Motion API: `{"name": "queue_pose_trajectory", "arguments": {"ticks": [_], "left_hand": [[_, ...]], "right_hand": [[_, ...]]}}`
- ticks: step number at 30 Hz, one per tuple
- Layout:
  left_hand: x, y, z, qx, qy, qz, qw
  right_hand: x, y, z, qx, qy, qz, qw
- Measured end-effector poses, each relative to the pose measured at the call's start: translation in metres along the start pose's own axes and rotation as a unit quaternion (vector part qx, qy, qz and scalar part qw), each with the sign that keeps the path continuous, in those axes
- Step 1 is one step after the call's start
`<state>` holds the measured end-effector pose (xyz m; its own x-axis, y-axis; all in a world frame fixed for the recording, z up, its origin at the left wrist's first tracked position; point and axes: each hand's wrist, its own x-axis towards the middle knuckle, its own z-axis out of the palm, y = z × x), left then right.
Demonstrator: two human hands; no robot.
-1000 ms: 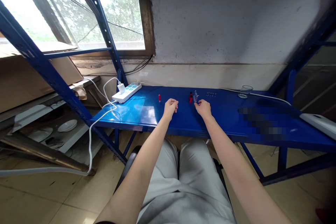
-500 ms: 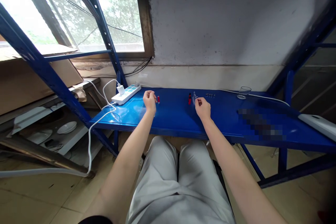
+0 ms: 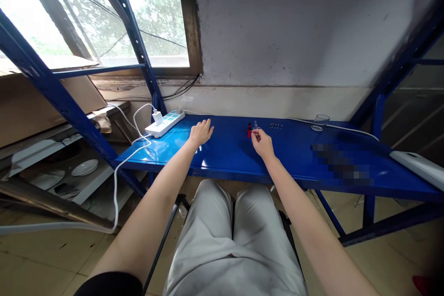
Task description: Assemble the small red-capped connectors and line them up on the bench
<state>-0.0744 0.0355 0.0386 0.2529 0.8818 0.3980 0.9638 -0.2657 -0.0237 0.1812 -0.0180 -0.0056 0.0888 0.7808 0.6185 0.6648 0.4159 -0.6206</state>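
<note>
As this view shows, red item (image 3: pixel 249 131) points upward.

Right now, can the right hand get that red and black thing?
Probably yes: the red and black thing is just left of the right hand, nothing seems in between, though that hand may hold something.

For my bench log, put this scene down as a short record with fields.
Left hand: palm down at the blue table; anything beneath it is hidden
Right hand: fingers bent, close to the small red thing and the clear thing; whether it holds anything cannot be told
Small pieces: a row, right of the clear thing
Glass: near the back edge, farther right
Power strip: at the table's left end, with a white plug in it
Unclear: a pixelated patch at the right, contents unreadable
</note>
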Motion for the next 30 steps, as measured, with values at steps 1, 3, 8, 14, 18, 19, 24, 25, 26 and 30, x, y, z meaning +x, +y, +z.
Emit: {"name": "queue_pose_trajectory", "arguments": {"ticks": [1, 3, 8, 14, 18, 19, 24, 25, 26, 30], "left_hand": [[0.000, 0.001, 0.001, 0.009, -0.007, 0.001, 1.000], [-0.001, 0.003, 0.003, 0.019, -0.017, 0.005, 1.000], [-0.002, 0.005, 0.011, 0.026, -0.043, 0.012, 0.999], [0.003, 0.014, 0.014, -0.016, -0.069, -0.008, 0.997], [0.009, 0.030, 0.017, -0.122, -0.057, -0.048, 0.990], [0.009, 0.035, 0.018, -0.166, -0.049, -0.058, 0.983], [0.005, 0.064, 0.025, -0.488, -0.041, -0.095, 0.867], [0.003, 0.070, 0.026, -0.545, -0.040, -0.100, 0.831], [0.000, 0.076, 0.026, -0.593, -0.041, -0.102, 0.798], [-0.013, 0.089, 0.027, -0.706, -0.046, -0.107, 0.698]], "right_hand": [[0.000, 0.000, 0.000, 0.000, -0.002, 0.000, 1.000], [0.000, 0.001, 0.001, 0.001, -0.008, 0.000, 1.000], [0.000, 0.001, 0.001, -0.005, -0.014, -0.004, 1.000], [0.001, 0.003, 0.002, -0.010, -0.020, -0.009, 1.000], [0.001, 0.005, 0.003, -0.010, -0.025, -0.009, 1.000], [0.001, 0.005, 0.003, -0.011, -0.027, -0.008, 1.000], [0.001, 0.000, 0.003, -0.028, -0.040, -0.012, 0.999], [0.000, -0.002, 0.002, -0.032, -0.045, -0.014, 0.998], [0.000, -0.004, 0.002, -0.037, -0.052, -0.017, 0.998], [-0.002, -0.013, 0.002, -0.051, -0.088, -0.029, 0.994]]}}
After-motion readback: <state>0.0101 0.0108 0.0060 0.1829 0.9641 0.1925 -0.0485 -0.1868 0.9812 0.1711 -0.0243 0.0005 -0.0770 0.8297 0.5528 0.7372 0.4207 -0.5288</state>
